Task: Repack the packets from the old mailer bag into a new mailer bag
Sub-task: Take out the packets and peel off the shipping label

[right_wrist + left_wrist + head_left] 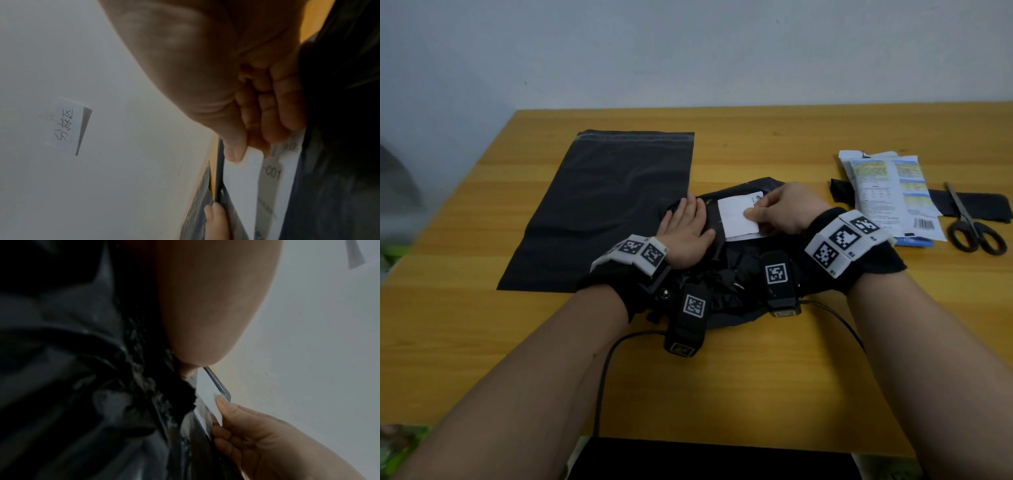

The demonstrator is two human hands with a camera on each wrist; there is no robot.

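- The new bag (606, 205), flat, black and unfilled, lies at about ten o'clock on the bench (756, 377); its sealing strip sits along the far edge and nothing has gone into it yet.
- The left hand (685, 233) rests spread, palm down and fingers straight, on the left side of the old bag (739, 274), pinning it to the bench just beside the new bag's right edge.
- The old bag is a crumpled black heap at the centre, between the two wrists. Judging by how flat and slack it looks, it has been emptied.
- On top of it is a white shipping label (738, 219). The right hand (784, 209) pinches the label's right edge between thumb and curled fingers; the right wrist view shows that edge lifted off the plastic, so peeling the label seems to be the step in hand.
- At about two o'clock the packets (887, 195) lie stacked, white with blue and yellow print, well apart from both bags. They rest partly on a cut black strip (979, 205).
- The scissors (972, 226) lie across that strip at three o'clock, blades together.
- Done, as I judge it: old bag cut open, packets out. Left: freeing the label, loading the packets into the new bag, sealing it.
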